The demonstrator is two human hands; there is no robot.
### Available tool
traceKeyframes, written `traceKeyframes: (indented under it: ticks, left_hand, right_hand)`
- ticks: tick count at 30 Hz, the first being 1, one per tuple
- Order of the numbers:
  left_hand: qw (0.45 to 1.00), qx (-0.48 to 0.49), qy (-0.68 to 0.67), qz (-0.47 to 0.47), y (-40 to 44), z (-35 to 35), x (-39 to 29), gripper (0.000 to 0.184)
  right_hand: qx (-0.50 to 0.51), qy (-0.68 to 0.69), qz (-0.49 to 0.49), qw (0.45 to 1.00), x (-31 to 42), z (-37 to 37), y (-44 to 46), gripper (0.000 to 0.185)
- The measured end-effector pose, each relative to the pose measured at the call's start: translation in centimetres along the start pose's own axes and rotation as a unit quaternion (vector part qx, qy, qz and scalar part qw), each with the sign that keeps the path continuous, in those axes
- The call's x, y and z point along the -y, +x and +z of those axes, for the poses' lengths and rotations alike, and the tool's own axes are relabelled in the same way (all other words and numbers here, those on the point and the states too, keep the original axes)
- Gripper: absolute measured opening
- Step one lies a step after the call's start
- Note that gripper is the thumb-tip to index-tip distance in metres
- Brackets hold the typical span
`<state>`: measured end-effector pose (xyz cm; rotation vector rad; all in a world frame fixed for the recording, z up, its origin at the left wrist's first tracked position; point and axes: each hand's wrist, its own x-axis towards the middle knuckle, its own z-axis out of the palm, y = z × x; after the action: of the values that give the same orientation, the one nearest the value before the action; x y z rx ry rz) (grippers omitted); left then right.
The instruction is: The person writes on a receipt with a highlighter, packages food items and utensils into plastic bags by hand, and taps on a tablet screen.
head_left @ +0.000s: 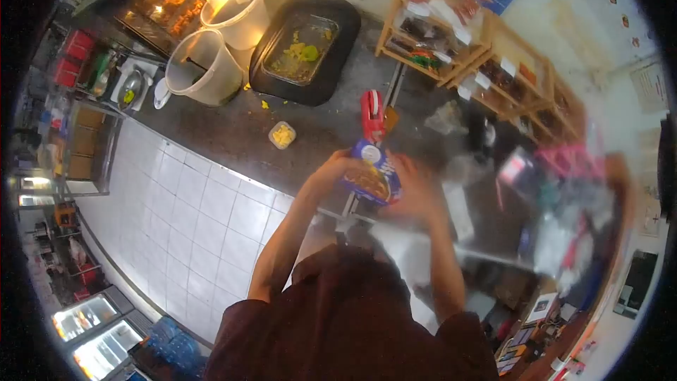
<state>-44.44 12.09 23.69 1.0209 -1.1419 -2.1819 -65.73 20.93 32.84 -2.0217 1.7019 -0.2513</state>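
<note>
A blue printed packet [372,176] with a food picture is between my two hands, over the front edge of the dark counter [240,137]. My left hand [331,168] grips its left side. My right hand [415,189], a little blurred, holds its right side. Just beyond the packet lies a red and white tape dispenser [372,114], close to the packet's top end. A small clear tub [282,135] of yellow pieces stands on the counter to the left of my hands.
Two white buckets [201,74] and a black tray [338,63] with a clear container of food scraps stand at the back left. Wooden racks [486,49] line the back right. Plastic bags [564,219] are piled at the right. Tiled floor [190,197] shows at the left.
</note>
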Motion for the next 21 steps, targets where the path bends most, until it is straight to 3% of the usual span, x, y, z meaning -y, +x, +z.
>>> traceKeyframes:
  ticks: [1,3,5,6,8,9,11,12,13,15,16,18,19,21]
  left_hand:
    - [0.997,0.038,-0.061,-0.041,1.4,0.6,1.5,0.041]
    - [0.985,0.077,-0.138,-0.075,4.7,1.4,6.0,0.044]
    - [0.979,0.149,-0.136,-0.013,8.1,2.8,13.7,0.05]
    - [0.975,0.167,-0.145,0.008,9.9,4.0,17.9,0.053]
    - [0.975,0.016,-0.208,-0.069,9.3,7.7,17.6,0.052]
    - [0.964,-0.077,-0.227,-0.119,8.6,9.6,16.9,0.052]
    - [0.953,-0.187,-0.196,-0.139,8.4,12.0,18.0,0.053]
    - [0.979,-0.187,-0.073,-0.027,8.5,12.9,22.7,0.048]
    - [0.973,-0.21,0.053,0.083,8.7,13.7,27.4,0.044]
    - [0.943,-0.312,0.047,0.106,5.7,14.3,27.8,0.032]
    - [0.944,-0.315,0.037,0.095,4.1,14.8,28.3,0.032]
    - [0.952,-0.286,0.092,0.065,1.7,15.3,29.2,0.024]
    - [0.952,-0.289,0.083,0.057,1.0,16.1,29.5,0.024]
    - [0.944,-0.29,0.143,0.071,0.3,16.9,29.6,0.025]
  right_hand:
    - [0.006,-0.007,0.004,1.0,-1.2,1.4,-0.7,0.115]
    - [0.014,0.009,0.131,0.991,-3.8,4.2,-2.2,0.118]
    - [0.033,0.006,0.159,0.987,-5.4,6.5,-4.5,0.117]
    - [-0.032,-0.01,0.182,0.983,-7.9,10.0,-6.2,0.117]
    - [-0.13,-0.023,0.241,0.961,-13.2,17.0,-9.7,0.117]
    - [-0.103,-0.032,0.24,0.965,-15.5,19.1,-10.8,0.117]
    - [-0.159,0.076,0.32,0.931,-17.8,21.1,-12.1,0.115]
    - [-0.162,-0.07,0.318,0.932,-17.8,21.6,-12.4,0.112]
    - [-0.145,-0.075,0.32,0.933,-15.8,20.2,-11.6,0.112]
    - [-0.084,-0.09,0.397,0.909,-12.9,18.0,-9.7,0.109]
    - [-0.071,-0.098,0.399,0.909,-13.7,18.0,-10.0,0.109]
    - [-0.099,-0.241,0.276,0.925,-15.7,18.6,-10.3,0.107]
    - [-0.088,-0.246,0.275,0.925,-16.3,19.0,-10.5,0.107]
    - [-0.091,-0.134,0.284,0.945,-17.5,19.9,-10.5,0.095]
